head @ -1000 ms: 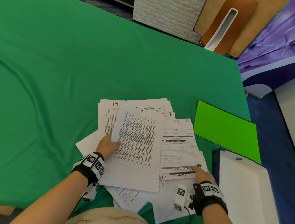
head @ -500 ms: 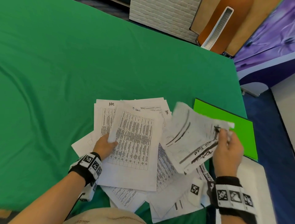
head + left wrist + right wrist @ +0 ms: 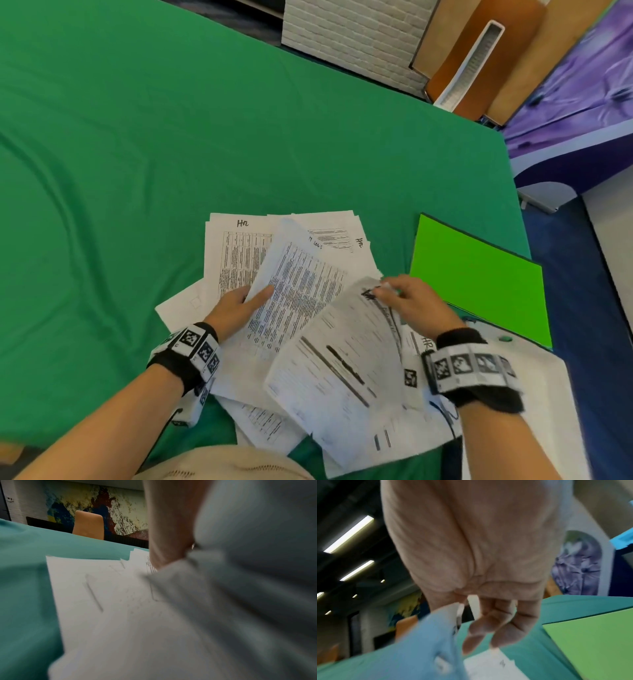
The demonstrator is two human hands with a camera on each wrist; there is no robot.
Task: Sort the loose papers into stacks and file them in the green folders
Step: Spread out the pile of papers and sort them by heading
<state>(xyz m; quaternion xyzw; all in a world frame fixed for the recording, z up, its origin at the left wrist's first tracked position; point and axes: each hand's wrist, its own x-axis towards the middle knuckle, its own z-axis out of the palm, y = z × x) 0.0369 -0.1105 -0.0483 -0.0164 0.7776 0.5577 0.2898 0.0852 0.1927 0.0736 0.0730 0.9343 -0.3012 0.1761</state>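
A loose pile of printed papers (image 3: pixel 239 253) lies on the green cloth. My left hand (image 3: pixel 239 305) grips the left edge of a sheet printed with a table (image 3: pixel 301 287), thumb on top, and that edge is curled up off the pile. In the left wrist view the lifted sheet (image 3: pixel 240 588) is a blur beside the thumb (image 3: pixel 168 534). My right hand (image 3: pixel 394 294) pinches the top corner of a form sheet (image 3: pixel 342 370), which hangs tilted over the pile's near right part. In the right wrist view its fingers (image 3: pixel 488 628) curl next to that sheet (image 3: pixel 428 635). A shut bright green folder (image 3: pixel 479 277) lies to the right.
A white flat folder with a green stud (image 3: pixel 534 394) lies at the near right, partly under my right wrist. The green cloth (image 3: pixel 137 154) stretches far to the left and back. The table edge (image 3: pixel 524 240) runs just right of the green folder (image 3: pixel 590 635).
My right hand picked the form sheet off the pile, raised it, and now swings it left and lower. My left hand has curled the tabled sheet's edge upward.
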